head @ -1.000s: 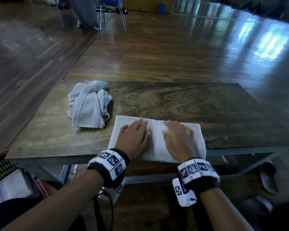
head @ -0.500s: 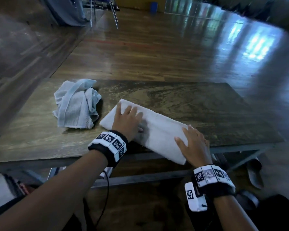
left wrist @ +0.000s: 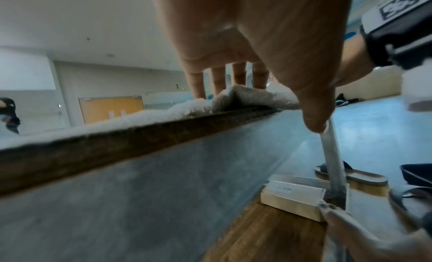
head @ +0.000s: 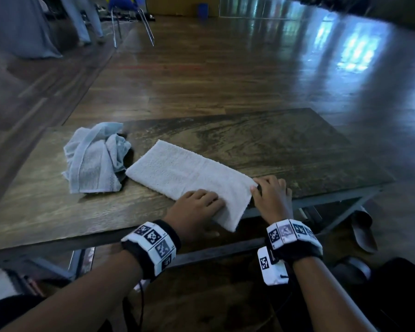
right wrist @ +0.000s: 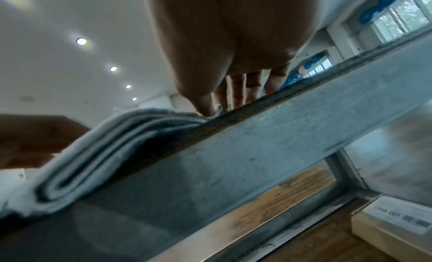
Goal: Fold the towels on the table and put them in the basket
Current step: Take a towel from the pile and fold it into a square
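Note:
A folded white towel [head: 185, 176] lies slantwise on the wooden table [head: 273, 144], and its near end hangs over the front edge. My left hand [head: 197, 207] rests its fingertips [left wrist: 217, 81] on the near-left corner of that end, with the thumb hanging off the table edge. My right hand [head: 271, 195] pinches the near-right corner between thumb [right wrist: 203, 105] and forefinger. The right wrist view shows the stacked layers of the white towel [right wrist: 105, 145] drooping over the edge. A crumpled pale blue towel [head: 94, 159] sits at the table's left, touching the white one's far end.
Sandals [head: 362, 226] lie on the floor beyond the table's right leg, and a flat box [left wrist: 294, 197] sits under the table. Something white in a dark frame [head: 0, 286] shows at the lower left. A chair [head: 130, 20] and a person's legs [head: 82, 20] are far back.
The white towel has turned from lying along the front edge to a slant. My left hand slid from its far end to the near end, and my right hand moved to the near-right corner.

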A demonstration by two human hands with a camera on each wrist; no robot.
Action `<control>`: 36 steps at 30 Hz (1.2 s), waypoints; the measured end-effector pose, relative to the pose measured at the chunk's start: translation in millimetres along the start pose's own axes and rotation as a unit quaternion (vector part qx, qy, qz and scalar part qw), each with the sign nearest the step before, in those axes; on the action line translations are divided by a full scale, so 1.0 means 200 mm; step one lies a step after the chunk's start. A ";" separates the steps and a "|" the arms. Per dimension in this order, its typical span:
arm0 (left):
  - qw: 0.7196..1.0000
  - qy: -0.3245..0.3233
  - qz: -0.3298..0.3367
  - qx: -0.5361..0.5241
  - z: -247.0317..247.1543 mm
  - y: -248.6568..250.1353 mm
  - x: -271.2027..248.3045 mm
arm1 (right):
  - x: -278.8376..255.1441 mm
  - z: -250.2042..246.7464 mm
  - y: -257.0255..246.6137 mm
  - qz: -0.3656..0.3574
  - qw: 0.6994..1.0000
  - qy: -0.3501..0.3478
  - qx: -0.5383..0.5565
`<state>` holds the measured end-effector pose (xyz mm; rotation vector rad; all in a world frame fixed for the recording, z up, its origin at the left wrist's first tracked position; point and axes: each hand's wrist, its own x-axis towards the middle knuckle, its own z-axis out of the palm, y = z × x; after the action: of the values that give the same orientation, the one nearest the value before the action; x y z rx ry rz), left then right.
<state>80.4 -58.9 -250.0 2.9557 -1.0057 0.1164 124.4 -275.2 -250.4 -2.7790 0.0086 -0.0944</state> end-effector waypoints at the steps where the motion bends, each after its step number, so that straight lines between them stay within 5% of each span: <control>1: 1.000 0.002 -0.012 0.010 0.00 -0.02 0.01 | 0.00 0.01 0.00 0.005 1.000 0.008 0.005; 7: 0.994 -0.025 -0.086 0.067 -0.01 -0.07 0.07 | 0.01 0.03 0.00 0.043 0.998 0.005 0.040; 15: 0.986 0.168 0.013 -0.014 -0.04 0.03 -0.07 | 0.01 0.01 0.00 0.040 0.999 -0.009 0.016; 23: 0.959 0.193 -0.073 -0.195 -0.14 0.13 -0.22 | -0.08 -0.13 0.03 0.036 0.955 -0.107 0.273; 28: 0.906 0.212 -0.123 -0.345 -0.22 0.20 -0.30 | -0.20 -0.27 0.10 -0.004 0.857 -0.126 0.500; 32: 0.843 0.187 -0.121 -0.490 -0.31 0.24 -0.34 | -0.30 -0.37 0.19 -0.077 0.751 -0.191 0.627; 34: 0.799 0.167 -0.143 -0.559 -0.34 0.23 -0.35 | -0.33 -0.39 0.21 -0.091 0.746 -0.195 0.630; 36: 0.761 0.154 -0.170 -0.607 -0.35 0.20 -0.35 | -0.32 -0.39 0.17 -0.099 0.789 -0.163 0.584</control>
<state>-3.8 -44.5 -185.5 1.7433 -0.2400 -0.0530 55.0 -333.4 -194.7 -1.4987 -0.3191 0.2533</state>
